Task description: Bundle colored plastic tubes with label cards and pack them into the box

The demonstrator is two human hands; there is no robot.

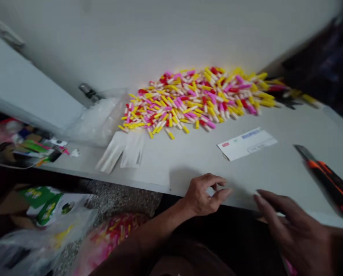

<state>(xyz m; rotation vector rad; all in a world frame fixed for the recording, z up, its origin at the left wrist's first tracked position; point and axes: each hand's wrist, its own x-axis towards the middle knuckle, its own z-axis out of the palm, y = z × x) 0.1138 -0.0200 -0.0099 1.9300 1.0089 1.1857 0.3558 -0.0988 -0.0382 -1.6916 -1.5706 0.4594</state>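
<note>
Although the left hand [204,195] and right hand [294,230] are apart and open near the table [171,172] edge (right one blurred, probably empty), the plastic pieces [194,99] lie in one big mixed-colour heap, with more in a bag [111,241] on the floor and a box cutter [328,180] just beyond the right hand.

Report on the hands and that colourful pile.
Left hand empty at table edge. Right hand empty nearby. Pile of yellow, pink and white plastic pieces ahead, untouched. Orange-and-black utility knife right.

Box cutter [328,180] blurred; edge-cropped
</note>
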